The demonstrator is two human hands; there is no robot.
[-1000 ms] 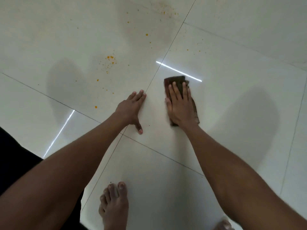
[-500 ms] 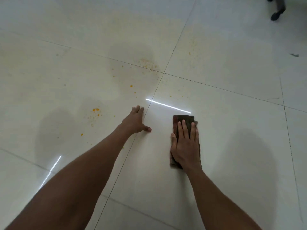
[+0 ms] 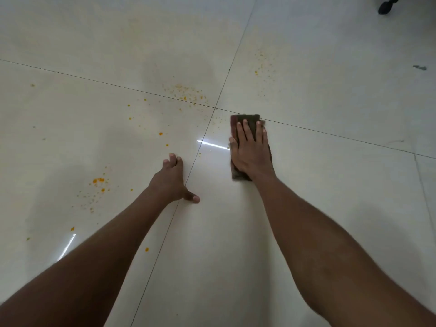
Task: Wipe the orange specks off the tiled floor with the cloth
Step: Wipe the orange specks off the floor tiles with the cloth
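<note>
A person leans over a pale tiled floor (image 3: 306,208), both bare arms stretched forward. The right hand (image 3: 251,152) lies flat, fingers spread, pressing down on a folded dark brown cloth (image 3: 245,119) whose far edge reaches the grout line just right of where four tiles meet; the hand rests on top of the cloth and does not close around it. The left hand (image 3: 173,180) is open on the bare floor, braced on its fingertips with the thumb pointing right, holding nothing, just left of the grout line that runs toward the camera. Orange specks (image 3: 186,94) are scattered over the tiles to the left of the cloth: a dense cluster along the far joint, a second patch (image 3: 99,182) left of the left hand, and a fainter sprinkle (image 3: 262,67) beyond the cloth. A narrow streak of reflected light (image 3: 210,144) lies between the two hands. A dark caster wheel (image 3: 387,7) shows at the top right corner
</note>
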